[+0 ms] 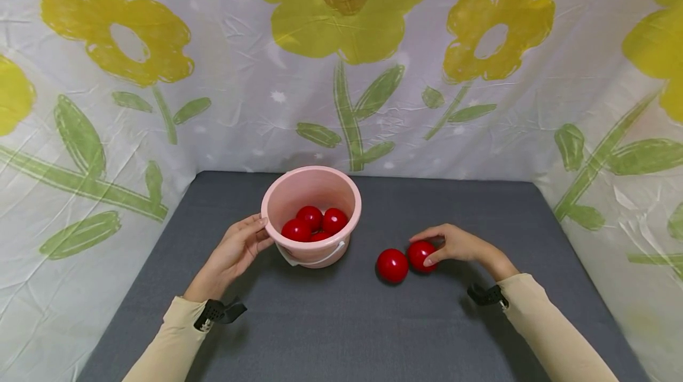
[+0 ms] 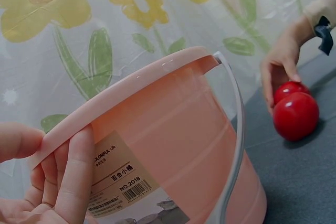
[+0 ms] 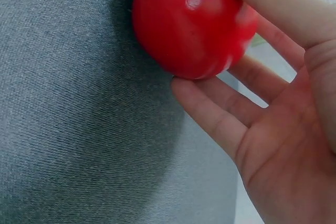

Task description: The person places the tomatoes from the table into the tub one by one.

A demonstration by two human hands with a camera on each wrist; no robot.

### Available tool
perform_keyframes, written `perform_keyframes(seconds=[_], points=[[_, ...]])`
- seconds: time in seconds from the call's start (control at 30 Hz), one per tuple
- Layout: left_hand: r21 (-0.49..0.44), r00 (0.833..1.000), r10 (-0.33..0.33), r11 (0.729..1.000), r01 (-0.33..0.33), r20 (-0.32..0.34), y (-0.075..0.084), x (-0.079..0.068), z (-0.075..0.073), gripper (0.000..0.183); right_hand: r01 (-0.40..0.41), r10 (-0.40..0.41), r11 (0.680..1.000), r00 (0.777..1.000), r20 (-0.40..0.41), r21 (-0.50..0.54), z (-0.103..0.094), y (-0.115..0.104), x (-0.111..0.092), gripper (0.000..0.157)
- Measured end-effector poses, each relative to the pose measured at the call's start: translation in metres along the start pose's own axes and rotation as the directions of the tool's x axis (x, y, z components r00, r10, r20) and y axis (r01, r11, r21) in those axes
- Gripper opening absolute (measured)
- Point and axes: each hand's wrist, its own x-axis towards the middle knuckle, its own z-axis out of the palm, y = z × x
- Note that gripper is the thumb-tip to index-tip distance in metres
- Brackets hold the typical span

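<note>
I find the person's left hand [image 1: 241, 245] clamped on the rim of a pink bucket [image 1: 306, 189], the thumb at the top edge and other fingers tucked beneath it against the outer wall. The right hand [image 1: 456, 244] holds a red ball [image 1: 420, 254] between thumb and fingertips, low over the table [image 1: 320, 322]; whether it bears any weight there I cannot tell. Just past the right fingertips, towards the bucket, a second ball [image 1: 392, 266] rests on the table; contact between the two I cannot confirm. Inside the bucket, right of the left fingers and below rim level, I count four visible balls [image 1: 335, 221]. A label [image 2: 131, 182] marked NO.2018 sits just beside the left fingers, and the white handle [image 2: 237, 140] hangs well apart from them. Beyond both hands' fingers hangs a flowered sheet [image 1: 240, 121].
</note>
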Motion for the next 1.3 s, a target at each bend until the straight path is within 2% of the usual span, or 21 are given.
perform_keyframes(seconds=[0.37, 0.57, 0.83, 1.13, 1.3], points=[[-0.011, 1.000, 0.003, 1.000, -0.003, 0.011, -0.001, 0.000, -0.001, 0.053, 0.005, -0.005, 1.000, 1.000, -0.004, 0.002, 0.003, 0.003, -0.001, 0.055], [-0.011, 1.000, 0.008, 1.000, -0.008, 0.014, -0.001, 0.000, 0.000, 0.050, -0.010, 0.010, 1.000, 1.000, -0.006, -0.005, -0.004, -0.004, -0.002, 0.054], [-0.019, 1.000, 0.013, 1.000, -0.012, 0.017, -0.002, 0.001, -0.001, 0.043, -0.014, 0.014, 1.000, 1.000, -0.007, 0.017, -0.027, -0.023, 0.002, 0.056], [-0.024, 1.000, 0.012, 1.000, -0.012, 0.019, -0.002, 0.001, -0.001, 0.041, -0.028, 0.027, 0.998, 1.000, 0.012, 0.062, -0.067, -0.067, 0.007, 0.055], [-0.027, 1.000, 0.016, 1.000, -0.016, 0.022, -0.002, 0.001, -0.002, 0.040, -0.041, 0.040, 0.997, 0.999, 0.021, 0.058, -0.081, -0.087, 0.010, 0.056]])
